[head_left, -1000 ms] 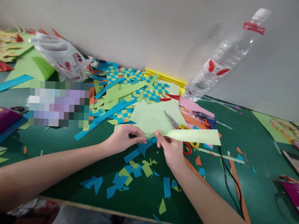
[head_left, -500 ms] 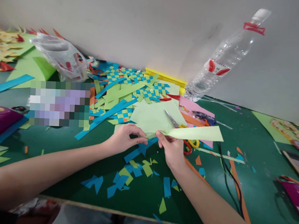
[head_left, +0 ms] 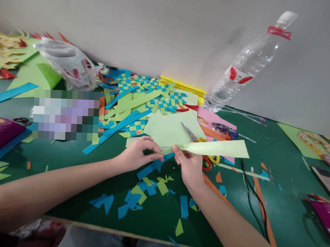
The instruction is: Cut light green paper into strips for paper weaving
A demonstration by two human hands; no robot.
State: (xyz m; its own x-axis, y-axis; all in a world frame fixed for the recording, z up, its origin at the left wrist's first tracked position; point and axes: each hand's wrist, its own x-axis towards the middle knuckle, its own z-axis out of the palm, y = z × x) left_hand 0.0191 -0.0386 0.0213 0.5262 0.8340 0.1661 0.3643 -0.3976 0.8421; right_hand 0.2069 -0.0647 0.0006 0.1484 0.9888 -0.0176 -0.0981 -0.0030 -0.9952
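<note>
A pale green paper strip [head_left: 221,148] runs crosswise between my hands above the table. My right hand [head_left: 189,168] pinches it between thumb and fingers, and its wide free end sticks out to the right. The strip narrows, as if folded or curled, toward my left hand [head_left: 138,155], whose thumb and fingertips are closed on its left end. Just behind the hands lies a pale green paper sheet [head_left: 170,129]. Scissors [head_left: 191,132] with yellow and red handles rest at its right side, their handles partly covered by the strip and my right hand.
A heap of blue and green woven paper pieces [head_left: 144,87] lies against the wall. A clear plastic bottle [head_left: 246,63] leans there. Blue and green scraps [head_left: 133,200] litter the green table near its front edge. A glue gun [head_left: 225,129] lies at right, a plastic bag [head_left: 66,59] at left.
The free end of the strip has shifted slightly to the right and a little more strip shows between my hands. Both hands stay in nearly the same place.
</note>
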